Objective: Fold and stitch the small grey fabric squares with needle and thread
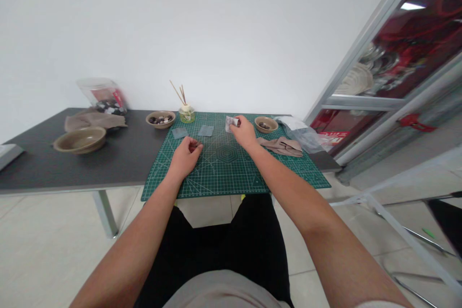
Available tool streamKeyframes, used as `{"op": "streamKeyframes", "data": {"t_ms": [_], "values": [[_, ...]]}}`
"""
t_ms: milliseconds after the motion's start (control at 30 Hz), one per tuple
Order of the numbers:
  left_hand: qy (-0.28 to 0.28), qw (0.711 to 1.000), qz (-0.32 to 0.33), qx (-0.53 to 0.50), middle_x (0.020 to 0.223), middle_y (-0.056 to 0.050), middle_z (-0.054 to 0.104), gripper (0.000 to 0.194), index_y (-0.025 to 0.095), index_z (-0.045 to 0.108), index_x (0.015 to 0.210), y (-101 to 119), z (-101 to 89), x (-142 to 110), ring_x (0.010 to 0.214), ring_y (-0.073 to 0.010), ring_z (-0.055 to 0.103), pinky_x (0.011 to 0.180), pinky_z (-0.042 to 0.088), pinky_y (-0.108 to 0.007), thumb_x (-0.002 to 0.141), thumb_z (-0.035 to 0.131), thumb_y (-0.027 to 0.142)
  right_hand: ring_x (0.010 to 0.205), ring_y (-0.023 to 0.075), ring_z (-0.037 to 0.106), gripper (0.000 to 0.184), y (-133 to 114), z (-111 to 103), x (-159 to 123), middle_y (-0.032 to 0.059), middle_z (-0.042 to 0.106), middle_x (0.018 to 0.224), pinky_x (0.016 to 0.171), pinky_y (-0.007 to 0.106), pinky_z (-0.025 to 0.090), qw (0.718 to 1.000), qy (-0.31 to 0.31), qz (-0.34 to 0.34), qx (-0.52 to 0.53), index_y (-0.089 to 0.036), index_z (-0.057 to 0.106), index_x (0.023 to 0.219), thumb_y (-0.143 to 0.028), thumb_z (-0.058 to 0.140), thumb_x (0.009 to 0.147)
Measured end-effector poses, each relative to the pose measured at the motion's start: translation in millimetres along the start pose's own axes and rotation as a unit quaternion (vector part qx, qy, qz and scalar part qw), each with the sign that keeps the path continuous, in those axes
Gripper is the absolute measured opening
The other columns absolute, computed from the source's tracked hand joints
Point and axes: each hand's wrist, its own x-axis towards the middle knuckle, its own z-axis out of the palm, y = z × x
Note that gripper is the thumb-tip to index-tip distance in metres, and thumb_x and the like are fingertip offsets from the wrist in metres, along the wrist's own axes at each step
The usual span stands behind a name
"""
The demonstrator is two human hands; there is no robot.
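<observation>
Fingers curled in, my left hand rests low over the left part of the green cutting mat; whatever it may hold is hidden. My right hand pinches a small clear plastic bag above the mat's far half. Beyond my left hand, two flat translucent squares, a left one and a right one, lie on the mat. To the right of my right hand stands a small tan bowl with a few dark stones in it. A crumpled brown cloth lies just nearer than that bowl.
A bowl of mixed stones and a reed diffuser stand at the back. On the left are a larger bowl, a brown cloth and a clear container. Clear plastic packaging lies at the right end.
</observation>
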Motion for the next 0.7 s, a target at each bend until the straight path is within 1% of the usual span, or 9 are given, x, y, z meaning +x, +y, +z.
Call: {"op": "streamKeyframes", "data": {"t_ms": [100, 167, 233, 300, 367, 433, 500, 600, 700], "values": [[-0.003, 1.0, 0.006, -0.005, 0.083, -0.001, 0.064, 0.017, 0.022, 0.053, 0.085, -2, 1.4, 0, 0.078, -0.0187, 0.06, 0.076, 0.046, -0.032, 0.083, 0.058, 0.038, 0.097, 0.0226, 0.057, 0.024, 0, 1, 15, 0.0105, 0.066, 0.106, 0.088, 0.034, 0.043, 0.993, 0.048, -0.077, -0.081, -0.016, 0.064, 0.107, -0.023, 0.046, 0.092], [-0.005, 1.0, 0.009, -0.003, 0.082, -0.001, 0.064, 0.016, 0.022, 0.053, 0.085, -3, 2.2, 1, 0.077, -0.0185, 0.059, 0.075, 0.046, -0.032, 0.083, 0.058, 0.038, 0.105, 0.0245, 0.055, 0.03, 1, 9, 18, 0.0114, 0.065, 0.113, 0.094, 0.036, 0.042, 0.983, 0.031, -0.12, -0.137, -0.017, 0.064, 0.114, -0.021, 0.042, 0.094], [-0.007, 1.0, 0.01, -0.004, 0.081, 0.0, 0.063, 0.016, 0.022, 0.053, 0.084, -4, 2.7, 1, 0.076, -0.0181, 0.059, 0.074, 0.045, -0.031, 0.083, 0.058, 0.038, 0.111, 0.0258, 0.052, 0.037, 4, 21, 17, 0.0105, 0.064, 0.122, 0.098, 0.038, 0.04, 0.972, -0.022, -0.14, -0.189, -0.02, 0.063, 0.122, -0.02, 0.036, 0.096], [-0.009, 1.0, 0.011, -0.006, 0.08, 0.0, 0.063, 0.015, 0.022, 0.053, 0.084, -4, 2.9, 1, 0.076, -0.0179, 0.059, 0.073, 0.044, -0.031, 0.083, 0.058, 0.037, 0.112, 0.0266, 0.053, 0.041, 7, 33, 13, 0.0099, 0.063, 0.128, 0.098, 0.04, 0.041, 0.958, -0.101, -0.127, -0.235, -0.021, 0.063, 0.125, -0.018, 0.034, 0.096], [-0.01, 1.0, 0.01, -0.004, 0.08, 0.0, 0.063, 0.015, 0.022, 0.053, 0.083, -3, 2.9, 2, 0.076, -0.0177, 0.059, 0.073, 0.044, -0.031, 0.083, 0.058, 0.036, 0.114, 0.0272, 0.053, 0.043, 9, 42, 9, 0.0098, 0.061, 0.133, 0.098, 0.041, 0.042, 0.949, -0.149, -0.102, -0.26, -0.021, 0.059, 0.132, -0.02, 0.035, 0.096], [-0.012, 1.0, 0.011, -0.001, 0.08, 0.0, 0.063, 0.015, 0.022, 0.053, 0.083, -3, 2.9, 1, 0.076, -0.0176, 0.059, 0.073, 0.044, -0.031, 0.083, 0.058, 0.036, 0.119, 0.0282, 0.052, 0.045, 11, 45, 7, 0.0095, 0.058, 0.138, 0.1, 0.042, 0.041, 0.945, -0.166, -0.095, -0.265, -0.022, 0.055, 0.137, -0.027, 0.038, 0.096], [-0.014, 1.0, 0.011, 0.002, 0.08, 0.0, 0.063, 0.014, 0.022, 0.053, 0.083, -2, 2.9, 1, 0.075, -0.0175, 0.058, 0.073, 0.044, -0.031, 0.083, 0.058, 0.036, 0.125, 0.0301, 0.049, 0.05, 12, 44, 6, 0.0103, 0.053, 0.143, 0.103, 0.043, 0.04, 0.944, -0.177, -0.099, -0.26, -0.021, 0.051, 0.141, -0.04, 0.041, 0.096], [-0.017, 1.0, 0.013, 0.004, 0.08, 0.0, 0.063, 0.014, 0.023, 0.053, 0.083, -1, 2.8, 1, 0.075, -0.0176, 0.058, 0.073, 0.044, -0.031, 0.083, 0.058, 0.036, 0.134, 0.0328, 0.043, 0.071, 14, 39, 9, 0.0133, 0.045, 0.15, 0.107, 0.044, 0.037, 0.941, -0.205, -0.103, -0.25, -0.019, 0.043, 0.147, -0.062, 0.044, 0.091], [-0.019, 1.0, 0.014, 0.007, 0.08, 0.0, 0.063, 0.015, 0.023, 0.052, 0.083, -1, 2.5, 0, 0.075, -0.0177, 0.058, 0.073, 0.044, -0.031, 0.084, 0.058, 0.036, 0.137, 0.0328, 0.04, 0.077, 18, 36, 10, 0.0141, 0.042, 0.152, 0.109, 0.045, 0.035, 0.94, -0.217, -0.095, -0.246, -0.018, 0.042, 0.148, -0.069, 0.04, 0.09]]}}
